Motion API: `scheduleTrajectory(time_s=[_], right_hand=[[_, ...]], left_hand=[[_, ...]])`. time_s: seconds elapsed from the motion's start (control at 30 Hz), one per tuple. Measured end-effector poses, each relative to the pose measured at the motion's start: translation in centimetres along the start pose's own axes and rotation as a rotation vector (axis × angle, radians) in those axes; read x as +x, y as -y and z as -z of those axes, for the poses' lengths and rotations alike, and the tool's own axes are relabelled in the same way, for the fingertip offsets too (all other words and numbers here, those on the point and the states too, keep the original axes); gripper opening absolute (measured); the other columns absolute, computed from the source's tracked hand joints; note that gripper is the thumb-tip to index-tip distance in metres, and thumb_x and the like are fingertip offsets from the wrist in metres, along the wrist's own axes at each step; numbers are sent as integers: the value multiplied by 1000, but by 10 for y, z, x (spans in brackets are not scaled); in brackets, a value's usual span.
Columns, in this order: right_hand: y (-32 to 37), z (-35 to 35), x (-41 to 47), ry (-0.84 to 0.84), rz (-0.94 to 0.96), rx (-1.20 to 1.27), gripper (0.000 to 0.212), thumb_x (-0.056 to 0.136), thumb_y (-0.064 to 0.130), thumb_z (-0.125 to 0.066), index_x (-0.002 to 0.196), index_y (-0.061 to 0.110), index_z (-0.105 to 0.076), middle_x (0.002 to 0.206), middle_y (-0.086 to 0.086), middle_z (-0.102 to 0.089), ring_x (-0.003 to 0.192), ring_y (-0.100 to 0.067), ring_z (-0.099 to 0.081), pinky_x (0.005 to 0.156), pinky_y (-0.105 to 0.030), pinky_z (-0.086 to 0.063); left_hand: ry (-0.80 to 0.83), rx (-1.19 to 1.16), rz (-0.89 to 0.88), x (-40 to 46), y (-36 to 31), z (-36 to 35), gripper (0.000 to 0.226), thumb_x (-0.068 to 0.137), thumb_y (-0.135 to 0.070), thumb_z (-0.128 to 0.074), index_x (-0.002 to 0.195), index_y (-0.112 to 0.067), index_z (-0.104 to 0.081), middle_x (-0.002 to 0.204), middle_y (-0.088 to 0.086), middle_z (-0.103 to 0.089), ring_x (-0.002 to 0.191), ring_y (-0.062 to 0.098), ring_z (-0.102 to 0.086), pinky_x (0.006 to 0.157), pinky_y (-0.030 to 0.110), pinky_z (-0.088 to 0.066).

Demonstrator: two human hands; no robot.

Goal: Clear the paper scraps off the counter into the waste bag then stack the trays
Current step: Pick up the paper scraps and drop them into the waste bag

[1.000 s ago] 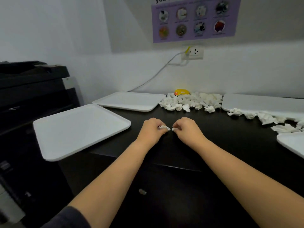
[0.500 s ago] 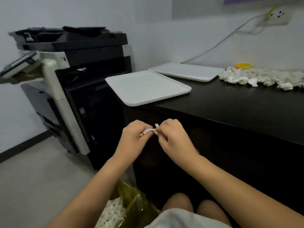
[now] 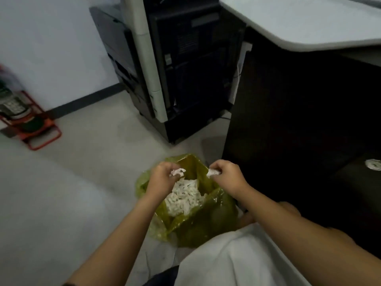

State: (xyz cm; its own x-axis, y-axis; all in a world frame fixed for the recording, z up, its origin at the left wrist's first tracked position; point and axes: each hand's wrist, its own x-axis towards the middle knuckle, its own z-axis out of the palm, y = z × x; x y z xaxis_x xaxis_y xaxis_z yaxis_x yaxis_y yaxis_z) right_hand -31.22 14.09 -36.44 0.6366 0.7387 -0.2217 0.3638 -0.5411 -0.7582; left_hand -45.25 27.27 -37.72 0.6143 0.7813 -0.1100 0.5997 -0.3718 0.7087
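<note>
Over the waste bag (image 3: pixel 198 223), both hands (image 3: pixel 191 178) pinch scraps (image 3: pixel 177 172).

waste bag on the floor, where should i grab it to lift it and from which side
Probably grip the waste bag at its loose upper rim, coming from above. The mouth gapes upward with thin film edges standing free, while the paper scraps weigh down the body, so the sides would likely slump in the hands.

You held a crumpled white scrap (image 3: pixel 177 172) and another (image 3: pixel 213 172) above the open, scrap-filled yellow-green waste bag (image 3: pixel 206 221).
</note>
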Motion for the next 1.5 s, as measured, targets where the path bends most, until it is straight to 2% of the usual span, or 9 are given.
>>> scheduleTrajectory(time_s=[0.1,0.17,0.4,0.57,0.7,0.87,1.17,1.33,1.5], right_hand=[[-3,-22,15,41,-120,85,29,88,14,-62,116,8,-60,115,-5,-61,104,-18,-57,81,-23,-44],[-1,-32,24,103,-158,154,41,90,18,-60,130,12,-52,127,-4,-57,113,-21,-56,92,-30,-48],[-7,-37,37,118,-170,125,44,91,12,-56,134,18,-49,133,-4,-54,105,-18,-59,82,-30,-54],[-2,-25,28,124,-149,130,40,93,12,-54,132,18,-51,129,-5,-56,105,-17,-59,88,-33,-53],[18,0,14,98,-52,116,36,94,9,-51,130,15,-52,129,-3,-56,108,-14,-55,86,-23,-45],[44,51,-4,-24,114,77,35,93,9,-51,128,15,-54,132,-2,-52,117,-14,-51,92,-23,-42],[74,183,-65,-369,346,21,29,91,9,-54,117,17,-63,115,5,-58,95,-1,-51,72,-1,-36],[70,261,-105,-531,376,56,27,89,5,-56,113,12,-65,111,0,-62,94,-11,-60,87,-19,-47],[35,351,-131,-733,318,-19,26,88,4,-55,110,13,-67,107,1,-62,90,-7,-57,77,-9,-41]], left_hand=[[-21,-63,153,6,13,-6,21,84,-9,-67,105,-8,-67,92,-2,-60,83,10,-54,60,7,-33],[-2,-98,193,11,20,-10,29,83,-8,-68,112,-6,-64,104,3,-65,95,15,-61,75,6,-40],[10,-141,225,16,30,-14,37,83,-4,-66,120,-6,-61,121,10,-62,114,25,-58,97,40,-48],[-6,-114,186,10,21,-11,35,86,-9,-65,121,-12,-61,124,4,-60,112,20,-57,92,23,-44],[-44,-103,57,6,-2,-1,29,88,-9,-62,117,-11,-63,119,4,-59,95,9,-54,61,0,-38],[-108,-195,-166,-4,-60,13,21,89,-10,-59,102,-25,-65,104,-11,-59,103,11,-57,87,26,-48],[-177,-269,-687,-35,-209,18,22,85,-7,-64,95,-26,-68,93,-18,-60,95,0,-57,81,9,-44],[-136,-388,-899,-48,-300,2,29,83,-3,-64,91,-30,-66,93,-14,-65,92,5,-61,80,20,-49],[-4,-434,-1000,-49,-401,-34,26,85,-6,-62,91,-30,-66,94,-14,-63,91,-2,-58,75,9,-44]])
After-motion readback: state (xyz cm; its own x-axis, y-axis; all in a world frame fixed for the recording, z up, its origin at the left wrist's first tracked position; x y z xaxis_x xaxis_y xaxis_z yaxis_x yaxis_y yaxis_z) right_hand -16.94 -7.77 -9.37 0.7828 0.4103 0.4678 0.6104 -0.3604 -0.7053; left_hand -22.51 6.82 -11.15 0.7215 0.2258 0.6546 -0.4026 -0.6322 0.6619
